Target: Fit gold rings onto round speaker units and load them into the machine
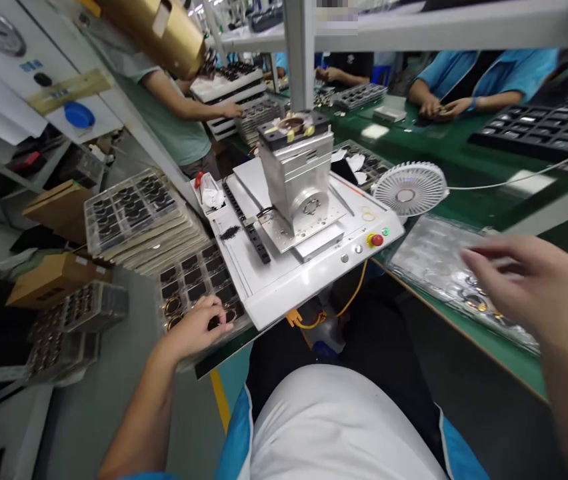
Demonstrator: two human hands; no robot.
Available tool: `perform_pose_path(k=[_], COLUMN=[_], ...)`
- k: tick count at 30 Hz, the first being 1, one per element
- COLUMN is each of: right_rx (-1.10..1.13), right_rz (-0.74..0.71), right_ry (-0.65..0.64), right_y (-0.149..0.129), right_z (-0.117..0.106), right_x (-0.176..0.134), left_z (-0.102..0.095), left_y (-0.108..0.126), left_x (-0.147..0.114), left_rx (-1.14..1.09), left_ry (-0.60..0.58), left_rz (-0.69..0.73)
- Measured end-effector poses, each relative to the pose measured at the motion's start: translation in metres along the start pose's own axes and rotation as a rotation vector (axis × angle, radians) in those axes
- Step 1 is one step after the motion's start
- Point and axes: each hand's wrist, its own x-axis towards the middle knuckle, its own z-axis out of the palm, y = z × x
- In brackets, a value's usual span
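My left hand (203, 325) rests over a compartment tray (191, 270) of dark parts and gold-rimmed rings, left of the white machine. Its fingers curl toward the thumb above one compartment; what is between them, if anything, I cannot make out. On the right, my right hand (529, 283) is blurred by motion above a clear plastic tray (427, 250) with several round metal-rimmed parts (474, 300) in it. Its fingers look stretched out and slightly apart, with nothing visible in them. Between the hands stands the white machine (274, 300), bearing a metal block fixture (299, 177).
A red emergency button (377, 240) sits on the machine's front right corner. Beside it is a white fan (409, 190) with a cable. Stacked trays (134, 213) stand at left. A gold cylinder (164, 33) hangs overhead. Co-workers (484, 83) sit across the green bench.
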Motion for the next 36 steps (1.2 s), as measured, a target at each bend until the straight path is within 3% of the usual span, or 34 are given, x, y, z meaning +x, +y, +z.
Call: perform_pose_path(k=[4, 7, 11, 15, 18, 21, 24, 28, 32, 36], right_rx=[0.330, 0.401, 0.494, 0.576, 0.601, 0.720, 0.817, 0.887, 0.945, 0.902], right_rz=[-0.340, -0.532, -0.653, -0.662, -0.629, -0.508, -0.401, -0.298, -0.124, 0.162], right_ry=[0.010, -0.058, -0.329, -0.585, -0.569, -0.380, -0.215, -0.174, -0.178, -0.288], right_y=[-0.071, -0.123, -0.164, -0.176, -0.177, -0.172, -0.163, -0.141, -0.093, -0.018], right_z=[0.041, 0.071, 0.105, 0.119, 0.116, 0.111, 0.104, 0.085, 0.062, 0.068], right_x=[0.088, 0.161, 0.240, 0.276, 0.275, 0.259, 0.241, 0.209, 0.160, 0.100], left_z=[-0.010, -0.015, -0.026, -0.056, -0.093, -0.133, -0.166, -0.190, -0.193, -0.183], left_y=[-0.002, 0.009, 0.034, 0.067, 0.101, 0.145, 0.192, 0.235, 0.235, 0.211], left_x=[0.004, 0.003, 0.003, 0.017, 0.043, 0.084, 0.130, 0.175, 0.178, 0.167], left_rx=[-0.154, -0.346, -0.503, -0.500, -0.423, -0.249, -0.063, 0.150, 0.152, 0.112], left_ry=[0.026, 0.213, 0.527, 0.756, 0.909, 0.984, 0.948, 0.810, 0.707, 0.593], left_rz=[0.054, 0.080, 0.181, 0.277, 0.393, 0.431, 0.424, 0.348, 0.418, 0.599])
